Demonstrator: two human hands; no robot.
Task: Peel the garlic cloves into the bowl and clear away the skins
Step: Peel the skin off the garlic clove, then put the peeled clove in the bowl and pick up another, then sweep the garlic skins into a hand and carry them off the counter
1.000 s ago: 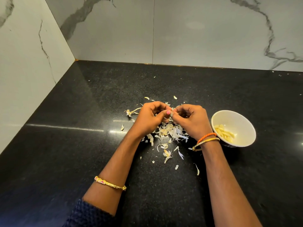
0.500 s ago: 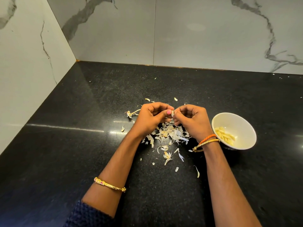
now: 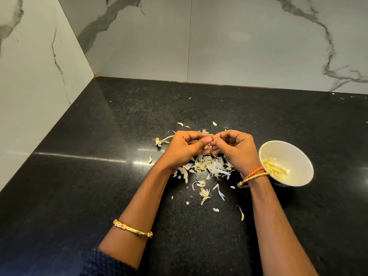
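Bowl (image 3: 298, 154) sits just beside right hand (image 3: 237, 150); countertop (image 3: 79, 186) open leftward.

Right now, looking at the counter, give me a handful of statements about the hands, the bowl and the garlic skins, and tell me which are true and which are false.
1. The white bowl stands beside the right hand. True.
2. The bowl is empty. False: peeled garlic cloves lie in it.
3. The left hand and the right hand meet fingertip to fingertip above the pile of skins. True.
4. The skins have been cleared off the black counter. False: they lie scattered under and around the hands.
5. The left hand lies flat on the counter. False: its fingers are curled, pinching something small together with the right hand.
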